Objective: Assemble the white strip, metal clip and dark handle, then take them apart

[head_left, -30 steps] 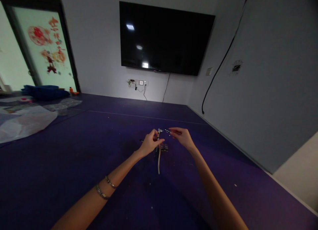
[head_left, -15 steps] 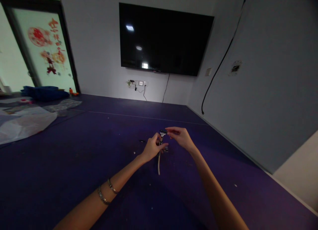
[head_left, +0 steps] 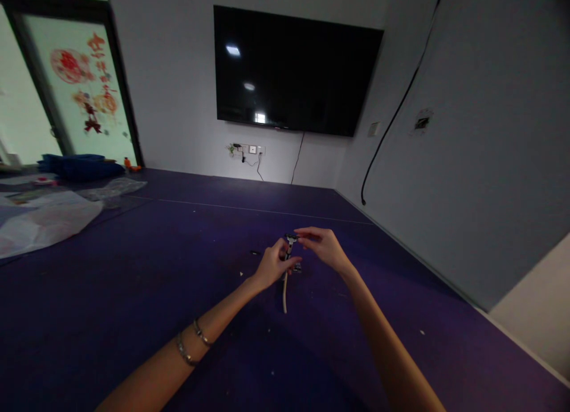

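My left hand (head_left: 271, 266) is closed around the handle of what looks like a razor (head_left: 291, 240), held upright with its T-shaped head up. Below the fingers hangs a pale, slightly curved tail end (head_left: 285, 296). From the right, my right hand (head_left: 324, 246) pinches the dark head between thumb and fingertips. Just under the left hand's fingers lies a small grey-blue item (head_left: 297, 268), partly hidden, whose kind I cannot make out. A small black piece (head_left: 255, 252) rests on the purple surface (head_left: 200, 293) left of the hands.
Clear plastic bags (head_left: 53, 222) and papers lie at the far left, near a dark blue cloth bundle (head_left: 80, 167) and a small orange item (head_left: 127, 163). A television (head_left: 294, 70) hangs on the back wall above sockets. A black cable (head_left: 392, 121) dangles along the right wall.
The razor's head has tipped slightly and shifted a touch to the left, with the right fingers still on it. Both arms stay almost where they were.
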Demonstrator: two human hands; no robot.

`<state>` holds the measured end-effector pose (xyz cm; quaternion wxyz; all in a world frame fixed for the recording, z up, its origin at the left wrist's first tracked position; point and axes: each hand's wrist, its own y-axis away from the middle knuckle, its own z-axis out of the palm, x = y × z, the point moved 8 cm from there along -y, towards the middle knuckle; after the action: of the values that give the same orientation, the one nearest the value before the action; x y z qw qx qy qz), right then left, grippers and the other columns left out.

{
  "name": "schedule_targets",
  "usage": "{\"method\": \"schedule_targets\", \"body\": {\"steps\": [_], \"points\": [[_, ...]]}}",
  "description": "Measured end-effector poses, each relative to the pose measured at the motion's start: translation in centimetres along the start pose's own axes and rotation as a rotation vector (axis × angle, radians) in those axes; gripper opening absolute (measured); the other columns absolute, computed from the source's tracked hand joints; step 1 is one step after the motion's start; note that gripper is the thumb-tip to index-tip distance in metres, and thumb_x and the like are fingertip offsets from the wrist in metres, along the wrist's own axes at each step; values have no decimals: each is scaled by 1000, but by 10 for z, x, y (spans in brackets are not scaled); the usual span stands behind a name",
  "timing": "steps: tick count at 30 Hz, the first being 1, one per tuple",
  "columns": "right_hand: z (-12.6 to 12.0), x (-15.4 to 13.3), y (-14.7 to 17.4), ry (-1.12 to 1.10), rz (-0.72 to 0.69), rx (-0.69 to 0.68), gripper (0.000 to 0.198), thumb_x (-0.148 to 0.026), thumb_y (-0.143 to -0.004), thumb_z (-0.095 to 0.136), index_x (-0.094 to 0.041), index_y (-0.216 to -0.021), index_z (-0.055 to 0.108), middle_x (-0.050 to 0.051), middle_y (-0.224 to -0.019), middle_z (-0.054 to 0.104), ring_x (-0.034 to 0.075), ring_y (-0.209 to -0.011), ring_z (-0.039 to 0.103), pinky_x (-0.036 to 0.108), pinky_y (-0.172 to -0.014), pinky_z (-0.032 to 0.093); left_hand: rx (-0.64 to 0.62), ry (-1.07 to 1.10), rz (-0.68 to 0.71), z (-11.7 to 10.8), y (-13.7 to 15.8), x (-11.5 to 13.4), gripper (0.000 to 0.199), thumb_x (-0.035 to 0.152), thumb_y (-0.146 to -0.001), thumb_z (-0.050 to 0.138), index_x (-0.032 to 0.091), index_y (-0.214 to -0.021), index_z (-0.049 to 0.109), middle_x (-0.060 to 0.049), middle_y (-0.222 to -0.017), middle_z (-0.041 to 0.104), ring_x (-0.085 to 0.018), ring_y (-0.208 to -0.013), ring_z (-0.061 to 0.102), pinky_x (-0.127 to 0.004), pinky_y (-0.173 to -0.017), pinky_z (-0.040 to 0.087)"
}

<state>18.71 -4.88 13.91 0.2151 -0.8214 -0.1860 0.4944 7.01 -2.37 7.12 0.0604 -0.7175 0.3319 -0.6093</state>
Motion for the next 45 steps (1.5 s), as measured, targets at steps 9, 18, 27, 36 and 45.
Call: {"method": "schedule_targets", "body": {"steps": [9,18,27,36,45], "points": [[2,-1,1,-31,2,-28,25,-24,-71,61,-17,-93,69,7,-85,69,18,-75,63,30,-67,50,11,-30,11,-2,-1,-2,34,41,-69,66,19,-74,40,9,-53,47,-9,-42,54,-18,-40,38],[0,-5,2,75,-91,-40,24,-22,-73,61,-22,-96,67,4,-87,68,17,-82,62,32,-74,47,-15,-18,1,0,-1,-3,33,43,-69,65,18,-84,48,7,-55,49,-9,-44,55,-19,-43,41],[-3,-18,4,216,-192,-4,19,-18,-73,61,-23,-92,65,2,-86,67,18,-87,57,34,-81,42,15,-67,20,0,-1,-2,29,42,-71,63,17,-68,49,8,-49,47,-8,-42,52,-19,-41,38],[-4,-20,3,211,-205,3,15,-18,-73,61,-23,-87,63,3,-85,66,18,-88,55,35,-81,41,54,-81,18,-3,1,3,28,42,-74,60,16,-67,50,7,-48,46,-8,-41,51,-19,-41,35],[-2,-9,1,97,-121,24,29,-24,-76,59,-23,-104,58,3,-88,66,18,-89,60,35,-84,42,92,13,-43,-7,0,1,31,41,-70,64,19,-73,44,8,-48,53,-10,-39,52,-19,-41,38]]}}
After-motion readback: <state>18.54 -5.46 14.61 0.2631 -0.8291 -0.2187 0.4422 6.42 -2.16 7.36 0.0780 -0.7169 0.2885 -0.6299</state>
